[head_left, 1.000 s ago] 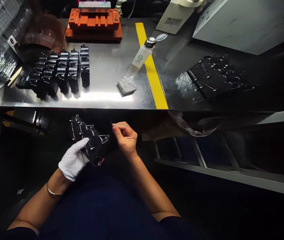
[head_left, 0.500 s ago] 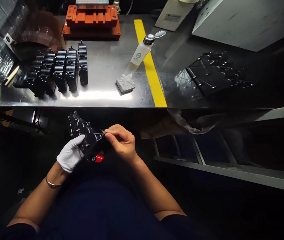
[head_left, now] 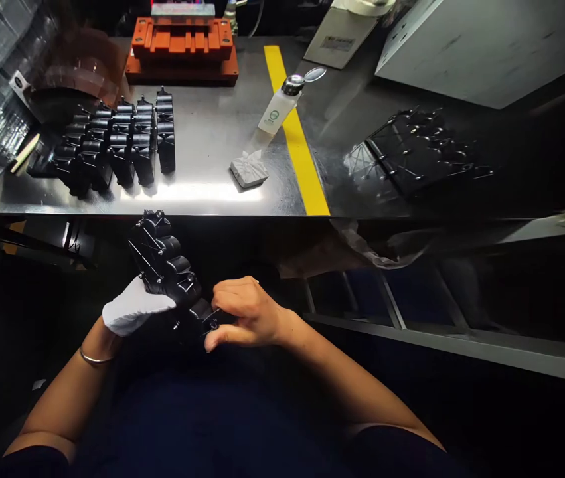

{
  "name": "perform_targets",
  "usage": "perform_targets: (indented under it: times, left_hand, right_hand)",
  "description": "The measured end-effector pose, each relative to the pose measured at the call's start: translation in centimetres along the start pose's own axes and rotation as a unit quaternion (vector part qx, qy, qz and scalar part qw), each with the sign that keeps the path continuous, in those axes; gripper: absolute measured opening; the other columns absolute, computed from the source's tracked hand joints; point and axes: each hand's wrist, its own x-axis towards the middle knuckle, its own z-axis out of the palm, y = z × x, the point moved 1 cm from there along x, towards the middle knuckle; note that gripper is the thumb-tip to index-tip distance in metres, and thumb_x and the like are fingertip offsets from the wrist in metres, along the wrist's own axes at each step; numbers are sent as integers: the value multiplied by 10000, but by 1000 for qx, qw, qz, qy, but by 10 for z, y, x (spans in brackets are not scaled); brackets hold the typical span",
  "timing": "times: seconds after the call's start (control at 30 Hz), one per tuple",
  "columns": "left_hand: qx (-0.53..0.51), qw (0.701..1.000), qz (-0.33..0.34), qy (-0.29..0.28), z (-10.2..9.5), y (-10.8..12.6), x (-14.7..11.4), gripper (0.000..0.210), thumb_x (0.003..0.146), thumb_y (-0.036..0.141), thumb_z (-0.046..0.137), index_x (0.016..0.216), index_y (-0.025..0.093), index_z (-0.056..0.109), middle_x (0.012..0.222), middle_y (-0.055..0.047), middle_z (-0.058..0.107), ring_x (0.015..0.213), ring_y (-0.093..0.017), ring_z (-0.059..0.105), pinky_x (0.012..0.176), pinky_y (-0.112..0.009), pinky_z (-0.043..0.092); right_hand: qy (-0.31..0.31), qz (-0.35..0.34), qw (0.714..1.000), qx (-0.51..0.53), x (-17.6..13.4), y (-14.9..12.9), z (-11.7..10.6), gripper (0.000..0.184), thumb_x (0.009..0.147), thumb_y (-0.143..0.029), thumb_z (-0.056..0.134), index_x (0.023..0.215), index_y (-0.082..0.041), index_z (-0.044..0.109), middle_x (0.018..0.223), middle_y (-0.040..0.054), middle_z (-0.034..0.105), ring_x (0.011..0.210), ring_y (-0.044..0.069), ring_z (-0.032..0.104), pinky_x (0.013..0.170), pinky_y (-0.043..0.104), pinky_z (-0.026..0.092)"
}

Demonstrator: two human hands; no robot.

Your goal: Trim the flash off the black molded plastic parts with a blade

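My left hand (head_left: 135, 309), in a white glove, is closed around a black moulded plastic part (head_left: 160, 259) with rounded bulges and small pegs, held tilted below the bench edge. My bare right hand (head_left: 249, 313) is at the part's lower right end. Its fingers are curled and the thumb reaches beneath that end. A thin, dark pointed blade (head_left: 216, 312) shows between these fingers, partly hidden by them.
Similar black parts (head_left: 120, 143) stand in rows on the metal bench (head_left: 207, 133). A white pump bottle (head_left: 279, 109), a small pale block (head_left: 249, 170) and yellow tape (head_left: 302, 156) are right of them. An orange fixture (head_left: 182, 50) sits behind. Another black part (head_left: 411, 146) lies at right.
The black part has turned in my left hand, its bulges now showing more. My right hand has moved down along its end, the thumb spreading lower. The red patch under the part is out of sight.
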Motion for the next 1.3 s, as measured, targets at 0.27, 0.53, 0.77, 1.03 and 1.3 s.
perform_targets:
  times: [0.27, 0.53, 0.77, 1.03, 1.3]
  left_hand:
    - [-87, 995, 22, 48, 9, -5, 4, 618, 667, 215, 780, 1251, 194, 577, 1197, -98, 665, 1140, -309, 594, 1015, -420, 442]
    - [-163, 984, 2, 76, 17, -11, 5, 599, 749, 182, 714, 1314, 230, 519, 1168, -73, 686, 1099, -268, 632, 1005, -393, 459]
    - [-174, 981, 7, 80, 16, -18, 8, 527, 782, 177, 681, 1292, 205, 551, 1202, -83, 674, 1096, -262, 634, 949, -352, 498]
    - [-207, 972, -20, 107, 25, -24, 12, 509, 758, 241, 721, 1243, 160, 590, 1115, -93, 705, 1030, -255, 654, 892, -348, 519]
    - [-278, 948, -148, -57, 18, -14, 5, 495, 867, 489, 517, 1191, 127, 614, 584, -16, 607, 447, -125, 569, 470, -247, 496]
  right_hand:
    - [68, 5, 995, -79, 4, 7, -2, 512, 818, -616, 546, 579, -173, 453, 525, -30, 393, 495, 87, 352, 465, 243, 239]
    - [63, 8, 988, -143, 7, 10, -6, 526, 858, -572, 534, 525, -181, 418, 510, -34, 357, 477, 86, 318, 465, 255, 204]
    - [58, 23, 987, -147, 8, 13, -9, 536, 877, -596, 483, 540, -180, 453, 525, -22, 383, 489, 93, 330, 468, 258, 211]
    - [64, 68, 978, -187, 7, 11, -10, 579, 906, -610, 400, 513, -187, 423, 519, -6, 400, 494, 105, 327, 479, 283, 219]
    - [204, 167, 961, 84, 2, 36, -32, 311, 764, -447, 725, 958, -217, 646, 859, 32, 641, 501, 70, 420, 461, 228, 362]
